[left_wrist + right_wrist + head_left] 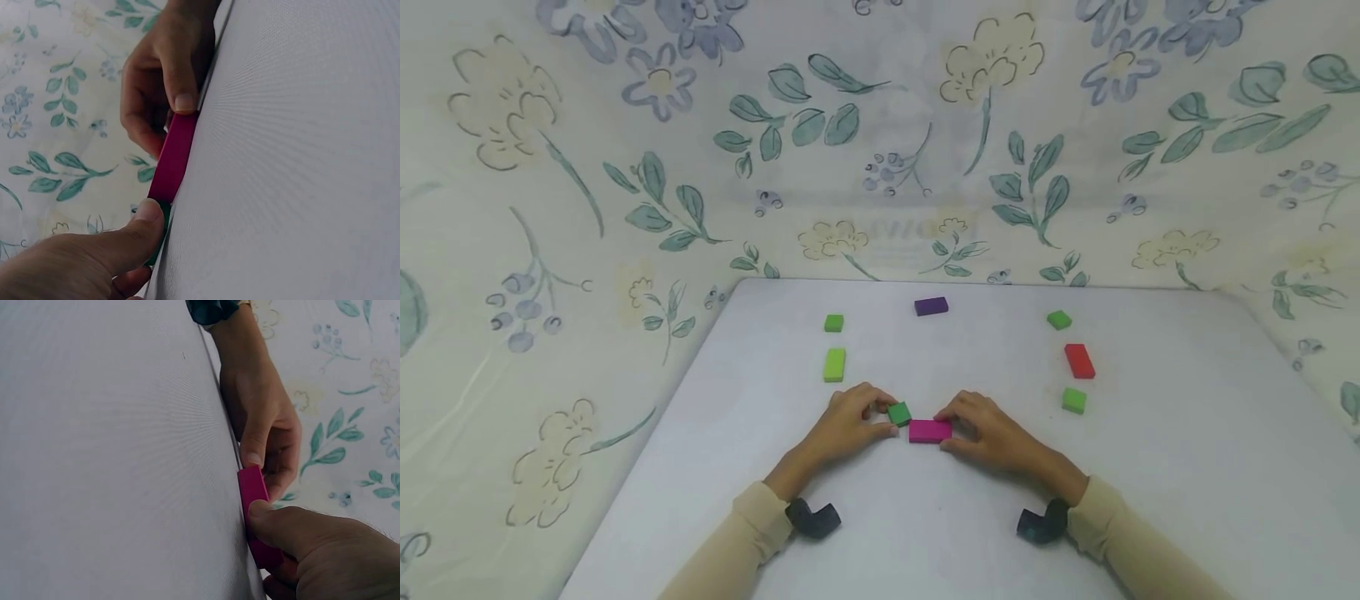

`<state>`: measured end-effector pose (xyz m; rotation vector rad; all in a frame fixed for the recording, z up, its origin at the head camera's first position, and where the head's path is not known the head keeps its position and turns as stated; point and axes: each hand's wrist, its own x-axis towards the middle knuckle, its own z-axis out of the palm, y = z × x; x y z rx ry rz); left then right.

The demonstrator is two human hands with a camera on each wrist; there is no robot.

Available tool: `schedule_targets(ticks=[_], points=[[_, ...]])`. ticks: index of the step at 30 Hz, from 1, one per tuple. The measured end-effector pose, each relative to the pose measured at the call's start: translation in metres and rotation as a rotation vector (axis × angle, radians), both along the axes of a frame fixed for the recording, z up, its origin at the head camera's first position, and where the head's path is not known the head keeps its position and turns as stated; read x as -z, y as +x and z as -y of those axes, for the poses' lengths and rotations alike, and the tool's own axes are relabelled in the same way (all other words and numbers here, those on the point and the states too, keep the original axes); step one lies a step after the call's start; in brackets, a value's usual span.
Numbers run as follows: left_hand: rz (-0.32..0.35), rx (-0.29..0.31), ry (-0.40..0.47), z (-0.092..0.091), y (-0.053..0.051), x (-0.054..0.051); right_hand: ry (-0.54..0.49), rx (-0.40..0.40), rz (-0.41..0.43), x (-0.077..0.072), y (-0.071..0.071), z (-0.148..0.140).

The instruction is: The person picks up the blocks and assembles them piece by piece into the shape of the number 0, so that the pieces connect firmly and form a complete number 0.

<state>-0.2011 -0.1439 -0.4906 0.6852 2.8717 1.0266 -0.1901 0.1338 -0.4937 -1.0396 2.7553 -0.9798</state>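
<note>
Two pinches here, close in at the magenta block (929,431)!
Left hand (852,418) has fingers clamped on the dark green square block (898,414), just beside the magenta block's left end; right hand (992,433) pinches its right end, presumably leaving facing ends free. Beyond it on the surface (955,533): lime block (835,365) left, red block (1079,361) right.

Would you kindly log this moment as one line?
left hand: pinches dark-green block; right hand: pinches magenta block; white table: purple block near far edge

Magenta blk (928,432) in way — rm beyond
</note>
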Motion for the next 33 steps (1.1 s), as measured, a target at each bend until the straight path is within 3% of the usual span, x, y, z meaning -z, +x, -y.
schedule_targets(ticks=[18, 33], points=[[0.024, -0.013, -0.008, -0.0008, 0.0015, -0.0013, 0.032, 0.038, 0.045, -0.0036, 0.0026, 0.0], [0.046, -0.019, -0.01, -0.0002, 0.0025, -0.005, -0.027, 0.029, 0.113, -0.0049, 0.001, -0.0007]])
